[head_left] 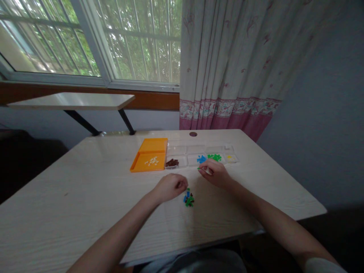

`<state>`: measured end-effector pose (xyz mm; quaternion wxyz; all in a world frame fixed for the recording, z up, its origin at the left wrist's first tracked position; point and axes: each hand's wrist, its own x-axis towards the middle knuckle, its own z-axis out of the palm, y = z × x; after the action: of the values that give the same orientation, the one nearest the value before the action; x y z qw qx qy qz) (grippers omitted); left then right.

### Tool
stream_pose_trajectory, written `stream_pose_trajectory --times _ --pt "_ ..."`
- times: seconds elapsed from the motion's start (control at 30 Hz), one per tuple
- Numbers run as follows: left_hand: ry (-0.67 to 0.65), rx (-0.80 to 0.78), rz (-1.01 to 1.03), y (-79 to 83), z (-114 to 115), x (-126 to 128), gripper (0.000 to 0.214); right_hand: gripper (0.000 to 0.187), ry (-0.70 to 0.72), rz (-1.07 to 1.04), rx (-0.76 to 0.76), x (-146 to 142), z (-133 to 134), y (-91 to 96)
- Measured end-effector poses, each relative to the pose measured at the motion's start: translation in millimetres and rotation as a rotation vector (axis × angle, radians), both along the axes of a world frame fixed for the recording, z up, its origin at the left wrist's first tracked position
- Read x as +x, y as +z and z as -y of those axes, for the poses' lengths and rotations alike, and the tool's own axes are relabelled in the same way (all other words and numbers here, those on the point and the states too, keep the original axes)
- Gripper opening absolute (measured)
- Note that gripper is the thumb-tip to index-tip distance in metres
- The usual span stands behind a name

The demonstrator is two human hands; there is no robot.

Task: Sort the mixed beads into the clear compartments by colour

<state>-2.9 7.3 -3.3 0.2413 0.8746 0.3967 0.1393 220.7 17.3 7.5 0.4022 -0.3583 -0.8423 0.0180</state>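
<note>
My left hand (171,186) rests curled on the pale wooden table (85,197), fingers closed, just left of a small heap of blue and green pieces (188,198). What it holds, if anything, is hidden. My right hand (214,172) pinches a tiny green piece near the front edge of a clear compartment box (196,149). That box holds brown pieces (172,162), blue pieces (201,159), green pieces (214,156) and yellow pieces (229,157) in separate cells.
An orange tray (150,155) with small white pieces lies left of the clear box. A small round hole (193,134) marks the table's far edge. Behind stand a second table (71,101), a window and a pink-hemmed curtain (227,76).
</note>
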Motion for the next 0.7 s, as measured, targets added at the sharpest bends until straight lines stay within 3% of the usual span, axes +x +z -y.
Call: stream_pose_trajectory --times 0.23,0.37,0.57,0.7 --pt "-0.042 0.078 0.014 1.1 -0.2 -2.1 0.017 0.013 -0.271 0.167 -0.096 48.9 -31.9 5.8" --pt "-0.053 0.104 0.005 1.5 0.2 -2.6 0.018 0.014 -0.357 0.226 -0.163 70.7 -46.5 1.2" --pt "-0.102 0.099 -0.004 2.3 0.8 -3.7 0.020 0.018 -0.404 0.253 -0.175 69.2 -46.4 -3.9" --pt "-0.142 0.093 -0.003 2.9 2.0 -3.2 0.022 0.018 -0.326 0.248 -0.173 53.5 -39.1 -6.4"
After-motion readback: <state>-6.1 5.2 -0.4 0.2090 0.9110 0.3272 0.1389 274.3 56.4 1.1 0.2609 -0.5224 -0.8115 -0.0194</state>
